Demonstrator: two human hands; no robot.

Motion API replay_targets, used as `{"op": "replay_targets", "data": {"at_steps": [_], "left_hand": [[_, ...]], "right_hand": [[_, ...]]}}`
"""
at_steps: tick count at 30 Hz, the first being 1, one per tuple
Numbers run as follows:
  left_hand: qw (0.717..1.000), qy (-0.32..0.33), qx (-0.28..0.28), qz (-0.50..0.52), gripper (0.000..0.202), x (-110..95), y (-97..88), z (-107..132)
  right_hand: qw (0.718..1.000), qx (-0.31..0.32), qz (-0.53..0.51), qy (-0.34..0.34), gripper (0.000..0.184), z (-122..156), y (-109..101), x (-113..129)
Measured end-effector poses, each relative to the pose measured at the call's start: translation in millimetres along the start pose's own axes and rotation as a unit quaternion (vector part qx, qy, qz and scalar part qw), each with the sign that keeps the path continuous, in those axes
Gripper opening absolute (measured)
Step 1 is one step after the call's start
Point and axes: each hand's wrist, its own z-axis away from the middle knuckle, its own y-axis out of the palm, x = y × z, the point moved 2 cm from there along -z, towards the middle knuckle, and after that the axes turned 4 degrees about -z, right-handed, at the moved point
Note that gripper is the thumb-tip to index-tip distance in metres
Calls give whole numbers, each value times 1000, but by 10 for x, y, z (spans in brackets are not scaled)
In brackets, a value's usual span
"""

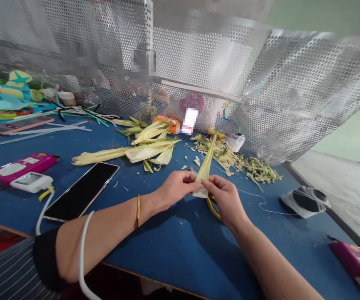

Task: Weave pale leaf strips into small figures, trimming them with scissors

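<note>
Both my hands pinch the lower end of one long pale green leaf strip (207, 160) that points up and away over the blue table (173, 250). My left hand (175, 187), a gold bangle on its wrist, grips the strip from the left with closed fingers. My right hand (225, 199) grips it from the right, fingers closed. Under my right hand lies a yellow-handled tool (212, 208), mostly hidden. A thin white thread (262, 205) runs from the hands to a spool (304, 201) at the right.
A pile of whole leaves (142, 148) lies behind the hands, with leaf trimmings (251, 166) to its right. A black phone (81, 191), a white power bank (31, 181) and a pink case (22, 164) sit at left. A perforated metal screen (292, 96) walls the back.
</note>
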Motion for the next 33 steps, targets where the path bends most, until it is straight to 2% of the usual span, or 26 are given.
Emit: {"op": "replay_targets", "data": {"at_steps": [5,11,16,25,28,33], "left_hand": [[996,-57,-21,66,25,-40,-1,8],[991,-74,-76,83,18,-25,-15,5],[987,-106,-53,108,19,16,16,15],[978,-116,9,176,19,33,35,29],[976,-108,34,184,21,19,55,34],[979,-90,35,180,34,7,72,35]], "right_hand": [[1000,-2,3,-6,34,-6,-25,35],[1000,24,8,4,34,-7,12,28],[1000,14,-3,9,33,-10,0,-11],[993,60,-87,47,31,13,33,-24],[989,70,-112,61,28,16,36,-38],[983,95,-140,67,26,18,43,-61]]}}
